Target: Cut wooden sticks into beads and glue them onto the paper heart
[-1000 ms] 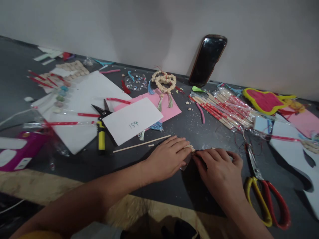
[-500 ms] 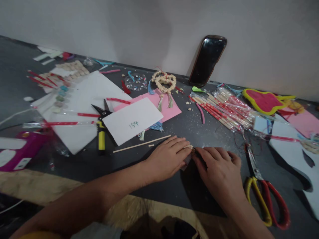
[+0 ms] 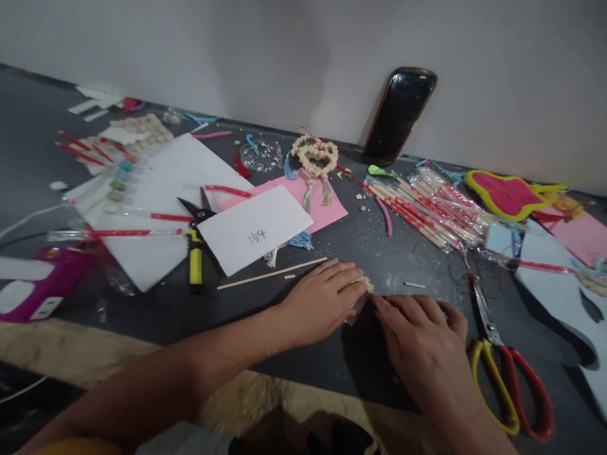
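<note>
My left hand (image 3: 322, 300) lies palm down near the table's front, its fingers pressed over a small dark flat piece (image 3: 356, 311) with a beige, bumpy edge (image 3: 365, 284). Just right of it, the fingertips of my right hand (image 3: 422, 335) touch the end of that bumpy part; its fingers are bent together, and anything pinched there is too small to make out. A thin wooden stick (image 3: 270, 274) and a short stick bit (image 3: 289, 277) lie left of my left hand. Another short stick piece (image 3: 414, 285) rests above my right hand.
Scissors (image 3: 490, 335) with yellow and red handles lie at the right. Black-and-yellow pliers (image 3: 195, 253) sit beside a white card (image 3: 256, 230) marked 154. Wrapped sticks (image 3: 422, 208), a leaning phone (image 3: 398, 117), beaded loops (image 3: 315, 158) and papers (image 3: 156, 183) lie farther back.
My right hand has moved slightly down and right, uncovering more of the beige edge. The short stick piece above it now shows. The view has shifted slightly.
</note>
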A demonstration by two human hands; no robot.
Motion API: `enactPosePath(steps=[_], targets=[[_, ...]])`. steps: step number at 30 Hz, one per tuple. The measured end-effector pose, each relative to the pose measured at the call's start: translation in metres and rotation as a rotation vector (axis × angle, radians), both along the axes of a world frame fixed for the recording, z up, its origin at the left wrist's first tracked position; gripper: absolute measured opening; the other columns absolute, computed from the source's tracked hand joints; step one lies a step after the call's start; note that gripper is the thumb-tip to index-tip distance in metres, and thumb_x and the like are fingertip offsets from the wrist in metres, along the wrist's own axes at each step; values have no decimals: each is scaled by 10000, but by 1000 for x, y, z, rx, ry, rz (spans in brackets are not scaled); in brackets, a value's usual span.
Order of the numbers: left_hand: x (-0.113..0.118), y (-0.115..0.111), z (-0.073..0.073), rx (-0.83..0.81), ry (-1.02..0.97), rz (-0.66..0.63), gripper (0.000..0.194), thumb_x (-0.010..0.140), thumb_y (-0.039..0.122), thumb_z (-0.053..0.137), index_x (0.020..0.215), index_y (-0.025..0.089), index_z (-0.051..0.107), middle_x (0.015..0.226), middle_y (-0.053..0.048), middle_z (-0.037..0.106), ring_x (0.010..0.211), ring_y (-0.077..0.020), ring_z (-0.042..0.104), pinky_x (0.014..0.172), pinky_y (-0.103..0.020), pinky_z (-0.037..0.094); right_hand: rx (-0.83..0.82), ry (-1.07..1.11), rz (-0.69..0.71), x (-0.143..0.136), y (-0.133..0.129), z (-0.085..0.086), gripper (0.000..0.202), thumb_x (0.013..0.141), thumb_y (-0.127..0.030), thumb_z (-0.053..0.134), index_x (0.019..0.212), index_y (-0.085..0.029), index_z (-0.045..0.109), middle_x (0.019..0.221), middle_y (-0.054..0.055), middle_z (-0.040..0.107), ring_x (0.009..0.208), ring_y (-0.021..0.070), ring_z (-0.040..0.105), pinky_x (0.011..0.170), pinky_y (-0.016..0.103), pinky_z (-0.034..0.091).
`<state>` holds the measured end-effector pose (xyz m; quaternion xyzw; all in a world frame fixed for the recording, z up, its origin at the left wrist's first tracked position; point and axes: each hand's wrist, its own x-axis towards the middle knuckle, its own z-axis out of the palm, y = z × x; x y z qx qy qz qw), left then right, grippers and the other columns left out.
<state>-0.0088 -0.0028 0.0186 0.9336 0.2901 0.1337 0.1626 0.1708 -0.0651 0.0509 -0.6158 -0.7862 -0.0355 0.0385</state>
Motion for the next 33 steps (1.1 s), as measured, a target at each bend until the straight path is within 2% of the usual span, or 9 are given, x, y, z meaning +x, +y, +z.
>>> enactPosePath(steps=[14, 23, 28, 33], targets=[[0, 0, 0, -4, 2, 6, 391, 861, 281, 454, 1223, 135, 448, 1311, -105, 477, 1254, -225, 367, 1064, -394, 253, 8, -5, 17, -1, 2, -1, 265, 801, -163, 529, 1018, -277, 630, 908, 6, 673, 888, 220, 541, 846, 429, 247], [0, -1, 1, -5, 3, 5, 386, 864, 277, 449, 1223, 135, 453, 1310, -100, 477, 1254, -227, 364, 1066, -394, 252, 32, 60, 35, 0, 0, -3, 223, 832, -190, 513, 1001, -273, 631, 930, -26, 690, 871, 183, 557, 869, 400, 244], [0, -1, -1, 2, -1, 1, 388, 862, 274, 450, 1224, 134, 455, 1303, -100, 481, 1258, -235, 355, 1067, -401, 255, 78, 93, 31, 6, -2, 4, 208, 848, -210, 486, 966, -286, 640, 921, -30, 689, 868, 175, 561, 833, 378, 278], [-1, -1, -2, 26, -12, 5, 385, 855, 294, 479, 1211, 149, 462, 1301, -105, 482, 1248, -238, 371, 1055, -422, 280, 157, 145, 26, 29, -16, 17, 206, 860, -278, 459, 995, -251, 612, 911, 17, 663, 844, 193, 547, 759, 360, 353]])
